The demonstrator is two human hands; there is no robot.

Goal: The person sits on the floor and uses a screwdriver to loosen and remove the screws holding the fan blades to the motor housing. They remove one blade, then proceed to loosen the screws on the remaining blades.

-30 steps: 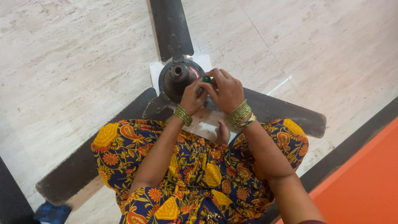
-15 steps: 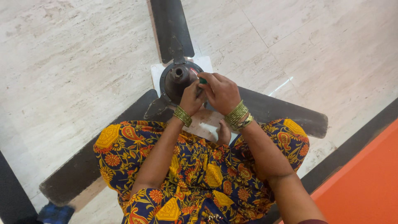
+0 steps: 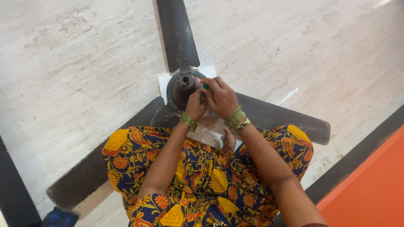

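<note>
Head view: ceiling fan [image 3: 185, 90] lies on the pale stone floor [image 3: 75, 54], its dark round motor hub facing up on a white sheet [image 3: 166, 82], with three long dark blades [image 3: 176, 33] spreading outward. The person sits just behind it in a patterned yellow and blue garment [image 3: 202, 180]. The left hand [image 3: 196, 105] is curled against the hub's near edge, fingers closed on it. The right hand [image 3: 221, 97] is closed around a small green-tipped tool [image 3: 205, 86] set at the hub; what kind of tool I cannot tell.

The hub looks like heavy, rigid metal and likely stays put. The blades seem thin and could bend, so a hold is safest at the hub's rim.
</note>
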